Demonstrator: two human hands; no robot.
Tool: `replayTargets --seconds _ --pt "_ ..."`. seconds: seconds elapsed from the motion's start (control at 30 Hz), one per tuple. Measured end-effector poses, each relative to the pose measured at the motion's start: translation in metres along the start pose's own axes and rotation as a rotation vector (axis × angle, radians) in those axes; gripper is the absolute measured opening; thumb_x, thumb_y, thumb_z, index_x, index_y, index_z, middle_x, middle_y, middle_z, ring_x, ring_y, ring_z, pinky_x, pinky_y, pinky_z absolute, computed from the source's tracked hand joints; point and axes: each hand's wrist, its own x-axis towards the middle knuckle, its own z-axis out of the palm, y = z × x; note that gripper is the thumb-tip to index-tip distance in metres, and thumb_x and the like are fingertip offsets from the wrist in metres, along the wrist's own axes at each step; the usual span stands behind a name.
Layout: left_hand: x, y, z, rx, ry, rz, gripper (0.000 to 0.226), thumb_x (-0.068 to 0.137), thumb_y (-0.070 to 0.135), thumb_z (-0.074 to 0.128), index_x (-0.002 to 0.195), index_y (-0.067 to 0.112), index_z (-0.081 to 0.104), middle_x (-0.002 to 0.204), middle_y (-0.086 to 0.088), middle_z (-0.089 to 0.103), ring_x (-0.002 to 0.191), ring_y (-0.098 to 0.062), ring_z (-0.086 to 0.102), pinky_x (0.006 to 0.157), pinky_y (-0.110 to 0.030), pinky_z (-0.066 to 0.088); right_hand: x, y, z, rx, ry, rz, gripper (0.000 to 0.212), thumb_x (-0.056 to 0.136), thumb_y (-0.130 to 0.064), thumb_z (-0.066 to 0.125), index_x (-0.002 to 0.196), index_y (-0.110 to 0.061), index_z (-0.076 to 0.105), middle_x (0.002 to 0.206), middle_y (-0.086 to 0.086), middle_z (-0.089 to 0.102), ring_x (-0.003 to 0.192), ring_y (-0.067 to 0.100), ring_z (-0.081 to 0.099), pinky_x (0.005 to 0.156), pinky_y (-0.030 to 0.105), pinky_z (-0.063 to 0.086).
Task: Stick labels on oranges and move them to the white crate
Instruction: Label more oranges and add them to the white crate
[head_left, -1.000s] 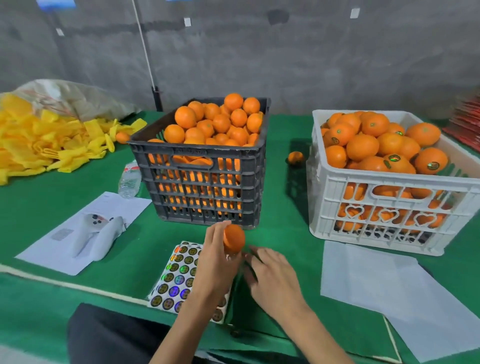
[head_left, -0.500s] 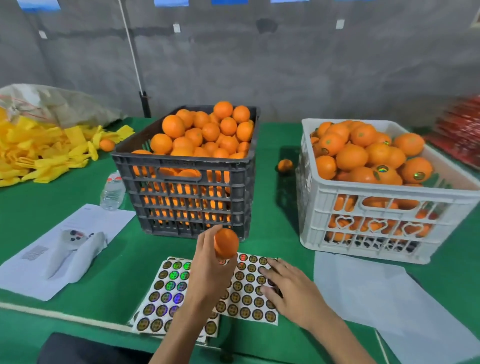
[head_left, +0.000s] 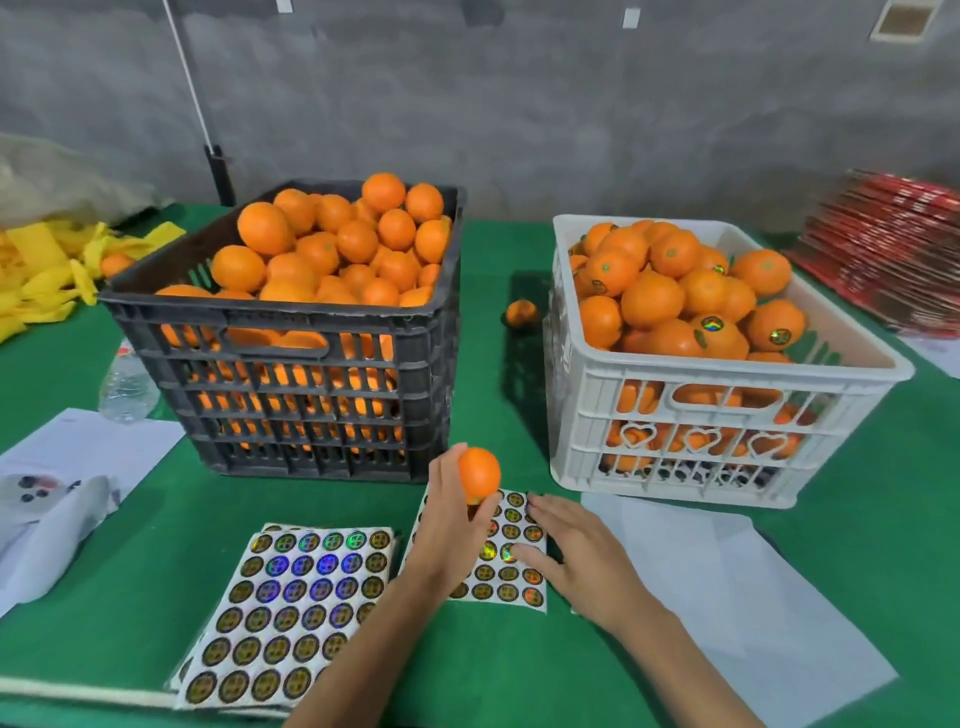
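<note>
My left hand (head_left: 451, 525) grips an orange (head_left: 478, 474) above a small sheet of round holographic labels (head_left: 511, 574). My right hand (head_left: 582, 553) lies flat on that sheet with its fingers spread, fingertips touching the labels. A larger label sheet (head_left: 291, 608) sits to the left on the green table. The black crate (head_left: 291, 374) behind holds several unlabelled oranges. The white crate (head_left: 727, 415) at the right holds several oranges, some with labels on top.
One loose orange (head_left: 521, 313) lies between the crates. White paper (head_left: 727, 582) is spread in front of the white crate. A plastic bottle (head_left: 124, 384), a paper with a white device (head_left: 47, 499), yellow foam nets (head_left: 47, 270) and a red stack (head_left: 893, 249) line the sides.
The view has tilted up and back, bringing both label sheets into sight. My right hand has moved from beside the orange down onto the small label sheet. My left hand keeps holding the orange.
</note>
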Motion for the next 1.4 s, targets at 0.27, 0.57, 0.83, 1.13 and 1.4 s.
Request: replayTargets --seconds 0.27,0.57,0.83,1.13,1.4 --pt "-0.006 -0.003 0.003 0.069 0.009 0.118 0.068 0.101 0.024 0.061 0.154 0.016 0.02 0.152 -0.001 0.022 0.128 -0.017 0.045 0.106 -0.033 0.043 0.003 -0.001 -0.004 0.265 0.162 0.04 0.045 0.09 -0.05 0.069 0.127 -0.024 0.071 0.13 -0.018 0.064 0.117 0.003 0.05 0.105 0.021 0.036" --pt "-0.006 -0.008 0.005 0.09 -0.007 0.15 0.07 0.1 0.022 0.062 0.155 0.017 0.019 0.153 -0.002 0.021 0.129 -0.012 0.042 0.103 -0.02 0.036 0.001 0.003 -0.002 0.148 0.125 -0.029 0.062 0.086 -0.064 0.065 0.133 -0.023 0.066 0.132 -0.019 0.058 0.114 0.004 0.047 0.104 0.028 0.039" --pt "-0.006 -0.013 0.005 0.054 0.015 0.143 0.07 0.1 0.023 0.063 0.154 0.02 0.019 0.152 0.004 0.021 0.126 -0.012 0.044 0.101 -0.024 0.043 0.001 -0.001 -0.002 0.058 0.126 -0.108 0.04 0.096 -0.046 0.063 0.125 -0.019 0.073 0.126 -0.01 0.063 0.107 0.013 0.05 0.095 0.032 0.045" --pt "-0.004 -0.019 0.005 -0.005 0.027 0.098 0.073 0.098 0.025 0.065 0.152 0.033 0.016 0.146 0.015 0.024 0.118 0.008 0.037 0.092 -0.003 0.032 0.02 -0.013 -0.005 0.0 0.077 -0.156 0.043 0.097 -0.054 0.058 0.125 -0.025 0.072 0.121 -0.012 0.06 0.111 0.012 0.049 0.099 0.025 0.036" --pt "-0.002 -0.023 0.006 -0.041 0.053 0.07 0.072 0.097 0.029 0.066 0.15 0.035 0.019 0.142 0.017 0.026 0.122 0.02 0.034 0.087 0.002 0.033 0.016 -0.015 -0.003 -0.081 0.254 -0.286 0.015 0.095 -0.026 0.069 0.092 -0.014 0.079 0.094 -0.006 0.067 0.082 0.015 0.059 0.069 0.032 0.054"
